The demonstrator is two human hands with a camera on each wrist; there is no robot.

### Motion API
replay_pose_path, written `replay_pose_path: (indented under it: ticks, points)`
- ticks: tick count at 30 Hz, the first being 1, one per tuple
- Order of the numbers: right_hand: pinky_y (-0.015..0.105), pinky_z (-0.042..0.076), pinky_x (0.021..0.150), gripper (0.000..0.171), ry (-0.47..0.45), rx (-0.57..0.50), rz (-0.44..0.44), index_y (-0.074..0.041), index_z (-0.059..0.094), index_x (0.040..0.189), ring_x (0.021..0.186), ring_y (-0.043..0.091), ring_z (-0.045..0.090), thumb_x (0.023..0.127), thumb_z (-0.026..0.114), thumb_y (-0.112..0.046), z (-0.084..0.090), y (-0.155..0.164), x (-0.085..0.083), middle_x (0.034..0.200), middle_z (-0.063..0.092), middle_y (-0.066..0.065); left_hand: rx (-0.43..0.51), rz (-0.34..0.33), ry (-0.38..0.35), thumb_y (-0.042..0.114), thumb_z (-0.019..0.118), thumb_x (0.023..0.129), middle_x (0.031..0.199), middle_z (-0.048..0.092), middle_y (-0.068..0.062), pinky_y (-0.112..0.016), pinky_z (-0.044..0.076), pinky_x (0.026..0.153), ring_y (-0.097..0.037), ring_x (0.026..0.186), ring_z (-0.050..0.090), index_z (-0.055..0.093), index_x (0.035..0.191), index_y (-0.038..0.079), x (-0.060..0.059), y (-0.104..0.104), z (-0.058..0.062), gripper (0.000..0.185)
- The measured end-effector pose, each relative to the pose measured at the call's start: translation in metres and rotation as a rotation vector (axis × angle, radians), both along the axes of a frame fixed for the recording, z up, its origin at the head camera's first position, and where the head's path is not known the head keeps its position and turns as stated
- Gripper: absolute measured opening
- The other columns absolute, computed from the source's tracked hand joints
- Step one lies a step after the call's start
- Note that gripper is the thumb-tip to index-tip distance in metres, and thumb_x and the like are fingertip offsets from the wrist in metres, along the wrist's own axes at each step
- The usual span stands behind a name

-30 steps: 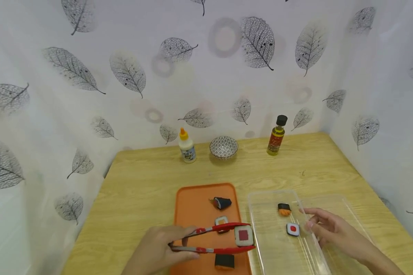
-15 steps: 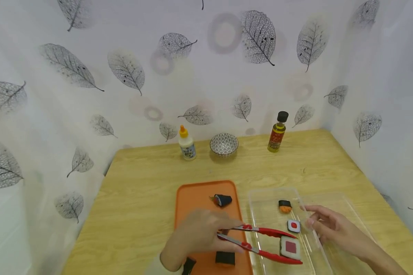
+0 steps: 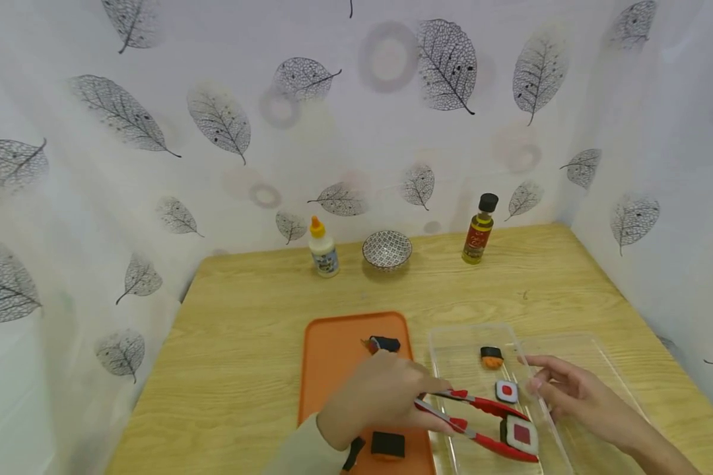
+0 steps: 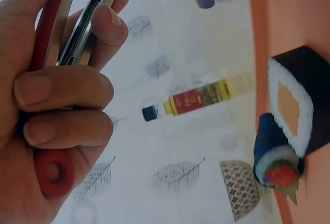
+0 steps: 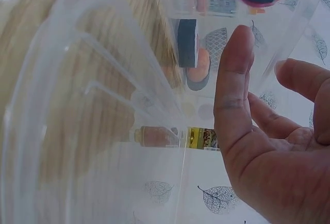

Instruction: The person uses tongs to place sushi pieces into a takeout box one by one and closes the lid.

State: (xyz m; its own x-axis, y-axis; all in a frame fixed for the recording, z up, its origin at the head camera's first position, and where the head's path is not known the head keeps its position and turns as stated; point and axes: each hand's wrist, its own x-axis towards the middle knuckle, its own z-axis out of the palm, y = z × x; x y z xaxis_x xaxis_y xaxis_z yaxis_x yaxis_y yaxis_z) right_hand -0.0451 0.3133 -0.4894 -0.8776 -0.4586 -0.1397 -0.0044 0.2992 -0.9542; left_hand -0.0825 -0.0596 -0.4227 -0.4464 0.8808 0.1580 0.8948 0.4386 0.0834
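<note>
Gripped in red tongs (image 3: 481, 422) squeezed by the left hand (image 3: 374, 402), over the clear tray (image 3: 451, 343): sushi piece (image 3: 519, 434), seemingly light, best clamped across flat sides. Right hand (image 3: 570, 396) relaxed at tray's edge.

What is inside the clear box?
Inside the clear box are three toy sushi: an orange-topped piece, a small red-centred roll, and a big roll between the tongs. Nothing hides its floor.

Light wooden table (image 3: 255, 316), orange tray (image 3: 333, 349), clear plastic container (image 3: 463, 343), glue bottle (image 3: 323, 249), patterned bowl (image 3: 387, 250), oil bottle (image 3: 478, 231)
</note>
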Motion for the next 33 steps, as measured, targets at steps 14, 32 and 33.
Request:
replay_pose_path:
  ticks: [14, 32, 33]
  points:
    - [0.042, 0.063, 0.068, 0.057, -0.019, -0.107, 0.039, -0.045, 0.048, 0.149, 0.081, 0.029, 0.075, 0.113, 0.039, -0.002, 0.002, 0.000, 0.000, 0.112, 0.066, -0.004, -0.170, 0.006, 0.029, 0.082, 0.058, 0.088, 0.085, 0.075, 0.025, -0.016, 0.023, 0.041, 0.009, 0.051, 0.048, 0.075, 0.122, 0.046, -0.002, 0.032, -0.001, 0.052]
    - [0.039, 0.063, 0.068, 0.054, -0.072, -0.037, 0.001, -0.052, 0.048, 0.144, 0.083, 0.021, 0.072, 0.114, 0.042, -0.008, 0.002, -0.003, 0.001, 0.110, 0.066, -0.002, -0.197, 0.029, -0.026, 0.082, 0.060, 0.087, 0.083, 0.071, 0.024, -0.016, 0.024, 0.044, 0.007, 0.056, 0.050, 0.073, 0.127, 0.045, 0.000, 0.027, 0.010, 0.055]
    - [0.038, 0.063, 0.068, 0.053, -0.075, -0.014, -0.011, -0.054, 0.048, 0.142, 0.085, 0.019, 0.072, 0.114, 0.043, -0.010, 0.002, -0.004, 0.001, 0.110, 0.066, -0.002, -0.177, 0.029, -0.004, 0.082, 0.060, 0.087, 0.080, 0.068, 0.023, -0.016, 0.022, 0.044, 0.007, 0.053, 0.045, 0.072, 0.127, 0.045, 0.000, 0.024, 0.013, 0.056]
